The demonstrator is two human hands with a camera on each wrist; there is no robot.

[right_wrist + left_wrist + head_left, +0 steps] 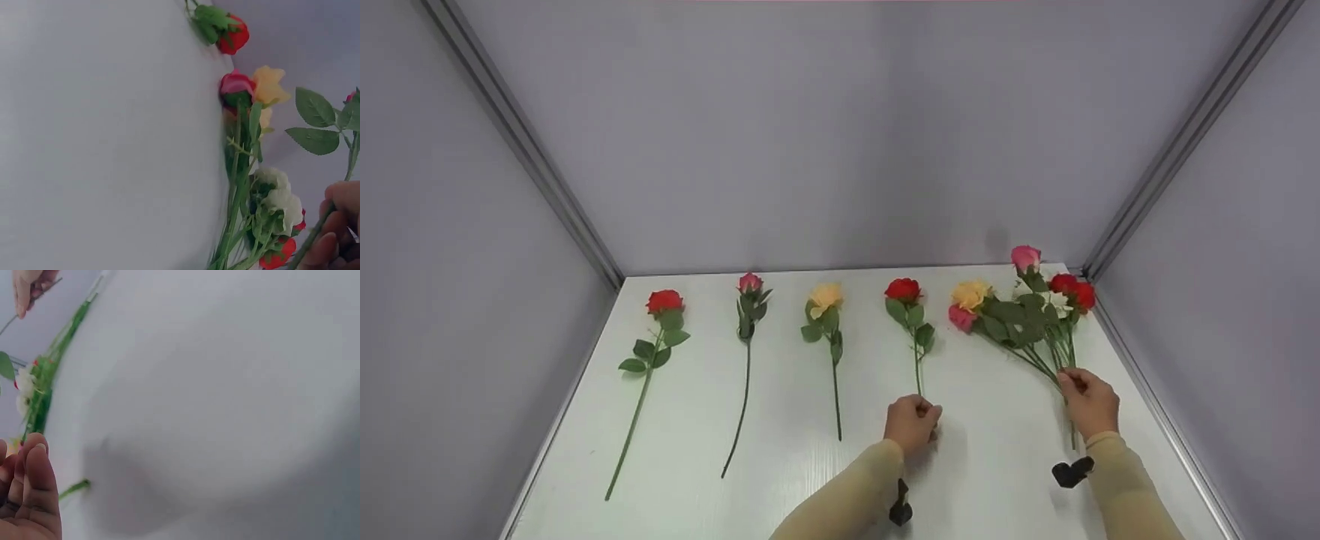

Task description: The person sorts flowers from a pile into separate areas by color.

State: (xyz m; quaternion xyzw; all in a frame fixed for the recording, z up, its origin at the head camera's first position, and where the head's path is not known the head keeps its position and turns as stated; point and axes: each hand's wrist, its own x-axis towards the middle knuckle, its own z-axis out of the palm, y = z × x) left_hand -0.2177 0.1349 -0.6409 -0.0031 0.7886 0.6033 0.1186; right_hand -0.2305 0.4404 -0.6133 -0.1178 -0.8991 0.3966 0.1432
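My left hand is low over the stem of a red rose, fingers curled round it near its lower part. In the left wrist view the cut stem end pokes out beyond my curled fingers; the grip itself is partly hidden. My right hand pinches the leafy stem of a pink rose, raised above a bunch of flowers. That bunch holds a yellow rose, a pink rose, white flowers and red roses.
Left of my hands, a yellow rose, a pink rosebud and another red rose lie spaced apart on the white table. Grey panels enclose the table at the back and both sides.
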